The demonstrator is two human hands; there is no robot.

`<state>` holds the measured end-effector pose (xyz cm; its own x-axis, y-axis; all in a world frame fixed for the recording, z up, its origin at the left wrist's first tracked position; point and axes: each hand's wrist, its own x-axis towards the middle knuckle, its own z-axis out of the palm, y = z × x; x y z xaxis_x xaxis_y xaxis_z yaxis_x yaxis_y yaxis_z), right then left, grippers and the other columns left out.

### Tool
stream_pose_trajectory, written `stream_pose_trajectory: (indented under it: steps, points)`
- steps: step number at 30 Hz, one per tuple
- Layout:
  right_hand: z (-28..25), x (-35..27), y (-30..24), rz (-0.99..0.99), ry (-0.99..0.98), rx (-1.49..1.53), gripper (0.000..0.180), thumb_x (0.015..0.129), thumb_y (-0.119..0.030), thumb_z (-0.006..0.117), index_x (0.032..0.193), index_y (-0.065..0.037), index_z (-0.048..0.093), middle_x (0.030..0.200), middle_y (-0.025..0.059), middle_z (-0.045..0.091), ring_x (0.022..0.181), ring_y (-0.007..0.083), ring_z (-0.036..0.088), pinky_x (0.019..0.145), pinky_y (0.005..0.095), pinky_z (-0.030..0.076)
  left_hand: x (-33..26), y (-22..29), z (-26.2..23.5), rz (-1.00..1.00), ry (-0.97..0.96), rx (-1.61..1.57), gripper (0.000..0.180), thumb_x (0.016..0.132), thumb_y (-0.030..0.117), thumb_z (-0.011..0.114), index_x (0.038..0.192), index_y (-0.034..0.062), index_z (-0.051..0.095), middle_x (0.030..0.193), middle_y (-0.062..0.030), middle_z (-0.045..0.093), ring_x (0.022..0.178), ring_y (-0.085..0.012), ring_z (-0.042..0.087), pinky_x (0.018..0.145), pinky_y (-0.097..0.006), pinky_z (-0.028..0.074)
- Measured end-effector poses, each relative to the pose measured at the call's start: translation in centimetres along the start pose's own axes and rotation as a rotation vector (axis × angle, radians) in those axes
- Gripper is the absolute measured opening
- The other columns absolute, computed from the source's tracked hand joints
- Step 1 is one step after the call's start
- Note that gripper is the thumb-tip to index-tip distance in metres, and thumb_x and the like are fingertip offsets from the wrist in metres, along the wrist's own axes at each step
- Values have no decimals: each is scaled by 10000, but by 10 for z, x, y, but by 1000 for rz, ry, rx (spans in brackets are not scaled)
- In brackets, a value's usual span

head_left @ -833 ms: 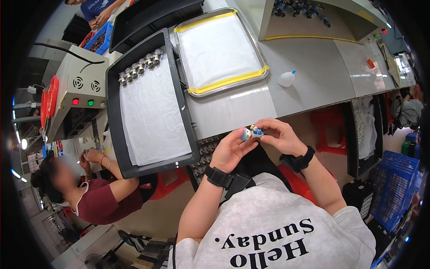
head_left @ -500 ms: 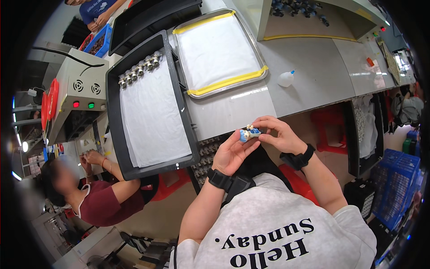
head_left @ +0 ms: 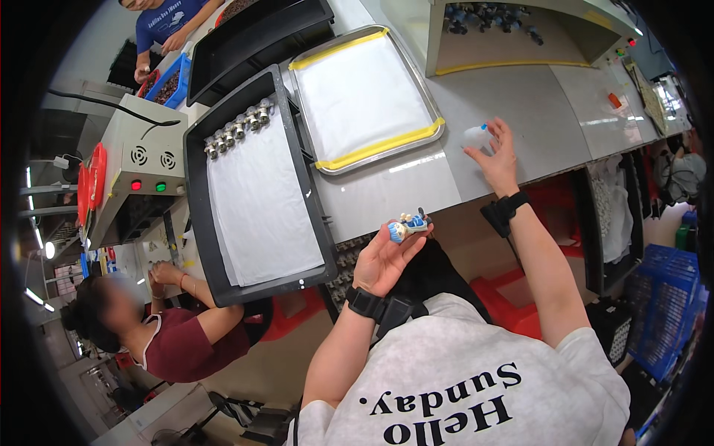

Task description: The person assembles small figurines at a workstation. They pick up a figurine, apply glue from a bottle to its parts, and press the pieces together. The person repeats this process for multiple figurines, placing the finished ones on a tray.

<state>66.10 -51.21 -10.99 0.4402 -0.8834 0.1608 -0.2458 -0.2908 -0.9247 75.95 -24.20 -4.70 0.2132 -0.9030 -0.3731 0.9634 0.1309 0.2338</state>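
Lying on its side in my left hand (head_left: pixel 383 264) is a small figurine (head_left: pixel 407 227) with pale blue hair and a blue-and-white body. The fingers are closed about it, just off the table's near edge. My right hand (head_left: pixel 500 157) is stretched over the grey table with thumb and fingers apart. Between them, and partly behind the fingers, stands a small white squeeze bottle (head_left: pixel 474 136) with a blue tip. Whether the fingertips touch the bottle is hard to make out.
Left of me, a black tray (head_left: pixel 321 245) holds white sheets and a row of small figures (head_left: pixel 238 128). A metal tray (head_left: pixel 440 130) with white lining and yellow tape lies beyond. A co-worker (head_left: pixel 201 338) sits at left. A machine box (head_left: pixel 152 145) stands at far left.
My right hand has let go of the figurine and moved forward and right to the squeeze bottle. The left hand keeps the figurine, now lower and more fully in view.
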Motion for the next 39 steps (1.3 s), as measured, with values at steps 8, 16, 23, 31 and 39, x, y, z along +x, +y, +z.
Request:
stream_pose_trajectory:
  steps: [8, 16, 23, 31, 39]
  points:
    - [5, 13, 21, 151, -125, 8, 445, 710, -70, 770, 1101, 3, 571, 997, 64, 627, 927, 139, 580, 824, 259, 455, 1, 4, -1, 130, -20, -50, 310, 932, 251, 532, 1131, 13, 521, 1290, -237, 456, 1251, -385, 407, 1037, -394, 408]
    - [-10, -41, -66, 24, -409, 375, 321, 794, -17, 686, 1098, 3, 584, 1037, 49, 589, 919, 128, 562, 798, 260, 461, 3, 10, -9, 233, 42, -52, 540, 934, 296, 489, 1290, -82, 341, 1376, -270, 337, 1304, -361, 338, 1077, -372, 372]
    - [-33, -75, -124, -59, -696, 140, 354, 752, -107, 733, 1066, 3, 609, 938, 121, 634, 826, 196, 614, 744, 287, 481, 10, 11, -8, 273, 74, -15, 568, 934, 294, 492, 1306, -97, 314, 1343, -272, 384, 1292, -346, 363, 1080, -362, 367]
    - [-30, -84, -143, -157, -745, -20, 330, 726, -104, 726, 1020, 7, 625, 892, 159, 634, 794, 299, 630, 716, 336, 498, 9, 9, -7, 279, 64, 25, 590, 921, 319, 518, 1315, -74, 321, 1355, -245, 390, 1300, -320, 362, 1074, -368, 359]
    - [-26, -88, -155, -191, -731, -125, 316, 712, -138, 712, 986, -2, 632, 857, 151, 626, 768, 315, 624, 682, 350, 504, 10, 6, -11, 299, 46, -16, 545, 916, 303, 530, 1294, -50, 361, 1365, -236, 384, 1306, -329, 350, 1085, -393, 339]
